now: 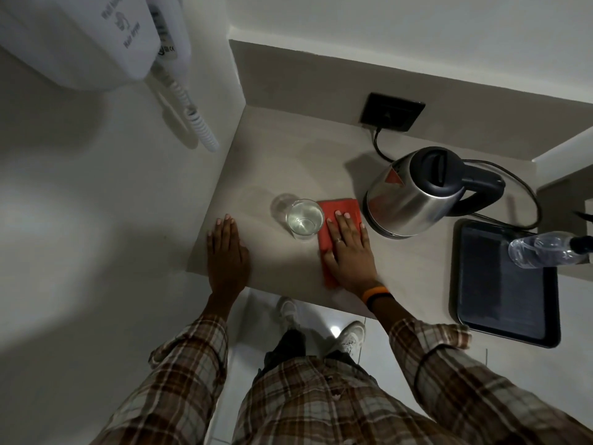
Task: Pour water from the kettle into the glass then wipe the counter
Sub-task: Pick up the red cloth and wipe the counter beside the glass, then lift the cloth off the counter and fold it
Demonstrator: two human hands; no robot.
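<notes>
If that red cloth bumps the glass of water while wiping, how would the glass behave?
The glass looks nearly full, so it would probably slide rather than tip, though water might slosh out. It stands right beside the red cloth under the right hand, and likely breaks if knocked off.

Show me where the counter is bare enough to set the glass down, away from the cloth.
Bare counter lies behind the glass, between the left wall and the kettle. A smaller patch sits between the left hand and glass. Crowded on the right: right hand on red cloth, kettle, cord, tray.
</notes>
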